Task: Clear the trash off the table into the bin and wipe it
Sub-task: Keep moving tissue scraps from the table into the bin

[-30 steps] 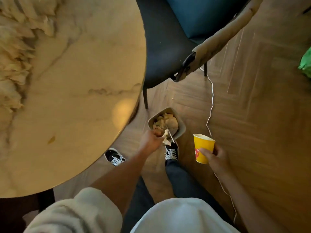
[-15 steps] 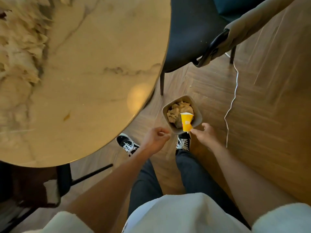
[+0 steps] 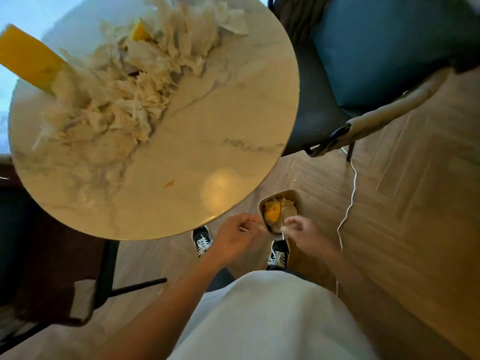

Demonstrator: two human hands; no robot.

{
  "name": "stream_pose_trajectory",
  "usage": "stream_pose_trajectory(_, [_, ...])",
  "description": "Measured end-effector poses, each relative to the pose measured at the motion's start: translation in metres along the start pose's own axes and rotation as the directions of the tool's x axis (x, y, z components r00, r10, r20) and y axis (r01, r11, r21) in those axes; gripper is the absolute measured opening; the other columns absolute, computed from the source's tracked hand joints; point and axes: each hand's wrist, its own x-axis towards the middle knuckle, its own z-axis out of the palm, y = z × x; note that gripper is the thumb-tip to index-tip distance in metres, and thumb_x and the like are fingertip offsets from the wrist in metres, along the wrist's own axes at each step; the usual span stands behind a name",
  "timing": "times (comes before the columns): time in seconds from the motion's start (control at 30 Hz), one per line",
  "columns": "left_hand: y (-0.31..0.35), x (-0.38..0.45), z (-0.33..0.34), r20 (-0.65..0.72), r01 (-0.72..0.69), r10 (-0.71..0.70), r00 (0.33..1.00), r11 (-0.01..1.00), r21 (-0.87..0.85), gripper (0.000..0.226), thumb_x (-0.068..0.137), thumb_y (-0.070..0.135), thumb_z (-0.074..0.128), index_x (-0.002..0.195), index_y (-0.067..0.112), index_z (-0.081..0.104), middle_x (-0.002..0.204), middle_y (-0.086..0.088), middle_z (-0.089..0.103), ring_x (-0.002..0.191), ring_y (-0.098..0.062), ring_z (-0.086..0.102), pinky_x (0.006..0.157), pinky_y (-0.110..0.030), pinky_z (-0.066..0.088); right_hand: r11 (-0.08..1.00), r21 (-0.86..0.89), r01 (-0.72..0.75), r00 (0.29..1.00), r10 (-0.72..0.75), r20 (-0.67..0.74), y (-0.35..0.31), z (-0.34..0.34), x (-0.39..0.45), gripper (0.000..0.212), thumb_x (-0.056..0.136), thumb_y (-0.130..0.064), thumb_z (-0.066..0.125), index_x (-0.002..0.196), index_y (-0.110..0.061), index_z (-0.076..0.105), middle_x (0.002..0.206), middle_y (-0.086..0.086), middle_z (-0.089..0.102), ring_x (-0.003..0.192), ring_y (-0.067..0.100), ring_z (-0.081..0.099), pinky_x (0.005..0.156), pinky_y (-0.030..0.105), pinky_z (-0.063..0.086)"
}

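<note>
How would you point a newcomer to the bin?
Start at the round marble table and drop off its near right edge to the wooden floor. The small beige bin sits there, just ahead of the person's shoes, holding a yellow paper cup and crumpled paper; nothing else on the floor is an open container.
</note>
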Motion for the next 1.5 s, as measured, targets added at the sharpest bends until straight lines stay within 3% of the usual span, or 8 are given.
stream_pose_trajectory(0.13, [0.001,-0.015,-0.044,-0.077,-0.06,0.054,0.996,0.995,-0.076,0.008,0.089,0.02,0.066,0.092,0.027,0.07,0.071,0.015,0.059,0.075,-0.009,0.059,0.074,-0.023,0.047,0.987,-0.034,0.155,0.988,-0.156,-0.019,-0.068,0.009,-0.019,0.025,0.091,-0.027,0.061,0.116,-0.021,0.06,0.095,-0.01,0.06,0.087,0.004,0.058,0.069,0.021,0.048])
stream_pose_trajectory(0.47, [-0.026,-0.014,-0.178,-0.217,-0.128,0.097,0.971,0.983,-0.133,0.012,0.087,0.03,0.069,0.098,0.031,0.071,0.092,-0.002,0.072,0.081,-0.015,0.064,0.082,-0.033,0.05,0.895,-0.243,0.375,0.923,-0.385,0.008,-0.211,0.075,0.007,0.024,0.089,-0.029,0.065,0.112,-0.024,0.062,0.095,-0.009,0.061,0.084,0.003,0.057,0.071,0.016,0.041])
stream_pose_trajectory(0.77, [-0.051,-0.004,-0.279,-0.289,-0.109,0.032,0.957,0.961,-0.255,0.014,0.091,0.023,0.063,0.104,0.024,0.068,0.09,-0.006,0.068,0.072,-0.007,0.059,0.066,-0.018,0.045,0.767,-0.443,0.464,0.861,-0.508,0.022,-0.33,0.164,0.074,0.041,0.089,-0.027,0.062,0.131,-0.023,0.058,0.138,0.008,0.046,0.119,0.023,0.053,0.102,0.03,0.04])
stream_pose_trajectory(0.93, [-0.061,0.008,-0.322,-0.315,-0.125,0.033,0.948,0.953,-0.276,0.011,0.089,0.024,0.065,0.1,0.027,0.068,0.085,0.002,0.066,0.079,-0.012,0.06,0.071,-0.023,0.047,0.75,-0.505,0.428,0.873,-0.486,0.018,-0.35,0.19,0.092,0.049,0.089,-0.021,0.06,0.136,-0.013,0.052,0.145,0.005,0.039,0.126,0.023,0.048,0.102,0.029,0.037])
stream_pose_trajectory(1.03, [-0.06,0.008,-0.338,-0.374,-0.18,0.045,0.926,0.925,-0.334,0.023,0.086,0.019,0.07,0.108,0.023,0.067,0.096,0.001,0.065,0.084,-0.009,0.061,0.068,-0.009,0.048,0.779,-0.421,0.465,0.825,-0.553,-0.113,-0.347,0.201,0.074,0.035,0.087,-0.024,0.065,0.12,-0.011,0.066,0.124,0.004,0.061,0.107,0.019,0.059,0.091,0.026,0.045])
stream_pose_trajectory(1.17, [-0.063,0.008,-0.353,-0.37,-0.31,0.159,0.915,0.864,-0.397,0.054,0.075,0.017,0.08,0.119,0.039,0.058,0.123,0.014,0.058,0.108,-0.004,0.057,0.079,-0.016,0.052,0.77,-0.233,0.594,0.739,-0.637,-0.222,-0.337,0.218,0.024,0.008,0.085,-0.023,0.07,0.087,-0.018,0.076,0.086,-0.01,0.07,0.079,0.004,0.063,0.073,0.021,0.049])
stream_pose_trajectory(1.37, [-0.063,-0.003,-0.361,-0.148,-0.34,0.313,0.938,0.755,-0.56,0.045,0.075,-0.004,0.073,0.117,0.01,0.065,0.104,-0.006,0.074,0.098,-0.015,0.068,0.078,-0.023,0.054,0.845,0.16,0.511,0.858,-0.511,-0.04,-0.342,0.239,0.002,0.035,0.097,-0.018,0.055,0.065,-0.011,0.067,0.062,-0.007,0.061,0.06,0.007,0.051,0.059,0.023,0.04])
stream_pose_trajectory(1.5, [-0.062,-0.008,-0.36,-0.244,-0.361,0.268,0.932,0.751,-0.552,0.02,0.078,-0.001,0.07,0.098,0.003,0.072,0.084,-0.001,0.075,0.078,-0.009,0.069,0.069,-0.017,0.052,0.878,0.326,0.35,0.907,-0.405,0.115,-0.357,0.247,0.014,0.038,0.1,-0.015,0.047,0.065,-0.009,0.062,0.065,-0.005,0.063,0.062,0.01,0.056,0.059,0.025,0.047])
